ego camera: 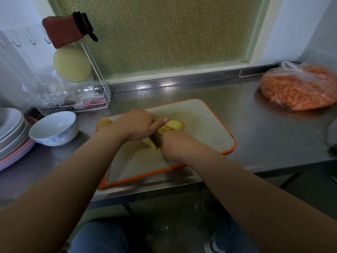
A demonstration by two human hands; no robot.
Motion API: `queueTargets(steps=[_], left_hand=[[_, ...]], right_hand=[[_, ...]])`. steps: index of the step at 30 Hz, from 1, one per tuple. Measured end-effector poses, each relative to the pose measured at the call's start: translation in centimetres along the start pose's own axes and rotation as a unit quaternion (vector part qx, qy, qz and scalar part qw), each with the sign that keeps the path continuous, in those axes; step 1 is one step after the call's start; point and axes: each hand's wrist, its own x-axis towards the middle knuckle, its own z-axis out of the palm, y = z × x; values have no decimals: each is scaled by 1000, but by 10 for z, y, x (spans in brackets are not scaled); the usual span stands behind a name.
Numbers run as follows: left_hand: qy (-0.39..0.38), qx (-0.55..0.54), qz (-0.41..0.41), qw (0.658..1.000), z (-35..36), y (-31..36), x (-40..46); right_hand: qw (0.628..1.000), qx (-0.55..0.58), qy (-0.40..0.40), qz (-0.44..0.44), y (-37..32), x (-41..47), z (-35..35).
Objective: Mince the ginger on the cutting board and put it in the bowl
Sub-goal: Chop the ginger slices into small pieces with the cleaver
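Observation:
Yellow ginger slices [173, 125] lie on the white, orange-rimmed cutting board [204, 125]. My left hand [138, 125] rests over the ginger with curled fingers, thumb stretched toward the slices. My right hand [175, 145] grips a knife [157, 139], whose blade is only partly visible between the two hands, against a ginger piece [150, 143]. Another ginger chunk [103, 122] sits at the board's left edge. The white bowl [54, 130] stands to the left of the board, and nothing shows inside it.
A stack of plates [12, 132] sits at far left beside the bowl. A white wire rack [78, 103] with sponges and plastic stands at the back left. A bag of orange carrot pieces [299, 88] lies back right. The steel counter's front edge runs just below the board.

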Motion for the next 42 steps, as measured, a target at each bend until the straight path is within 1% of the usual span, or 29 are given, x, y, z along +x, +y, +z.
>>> queueTargets(steps=[2, 5, 10, 13, 17, 24, 25, 26, 27, 28, 29, 30, 31, 33, 35, 39, 42], left_hand=[[-20, -10, -3, 1000, 1, 0, 3], [-32, 5, 4, 999, 0, 2, 7], [-19, 26, 6, 999, -2, 1, 9], [-11, 57, 19, 998, 0, 1, 8], [4, 51, 24, 998, 6, -1, 6], [-21, 66, 5, 998, -1, 4, 3], [-8, 61, 9, 998, -4, 4, 2], [34, 43, 25, 998, -7, 3, 0], [103, 13, 50, 993, -10, 2, -4], [181, -27, 71, 981, -9, -1, -10], [254, -69, 75, 962, -5, -3, -19], [302, -111, 63, 945, 3, -4, -29], [321, -150, 41, 934, 13, -4, -38], [297, -203, -9, 933, 36, -1, -55], [265, -229, -36, 936, 56, 0, -64], [264, -241, -36, 933, 60, -3, -64], [274, -240, -30, 931, 58, -1, -63]], right_hand=[[1000, 8, 20, -9, 1, -2, 0], [999, 19, 29, -7, 2, -2, 1], [999, 30, 14, 1, 2, -1, 0], [999, 27, 17, -7, 2, 1, 1], [999, 27, 32, -16, 3, 5, 7], [997, 64, 37, -6, 5, 5, 8], [996, 76, 39, 1, 7, 3, 7], [995, 89, 42, 6, 10, 2, 6], [994, 100, 46, 7, 13, 1, 5], [993, 110, 48, 7, 15, 0, 4], [992, 118, 49, 8, 16, 0, 3], [991, 126, 47, 11, 17, 0, 3], [990, 131, 45, 14, 18, 0, 3], [990, 134, 41, 15, 16, -1, 1], [991, 128, 31, 11, 14, -4, -3], [995, 99, 23, -2, 6, -12, -14], [995, 83, 51, 1, 4, -12, -18]])
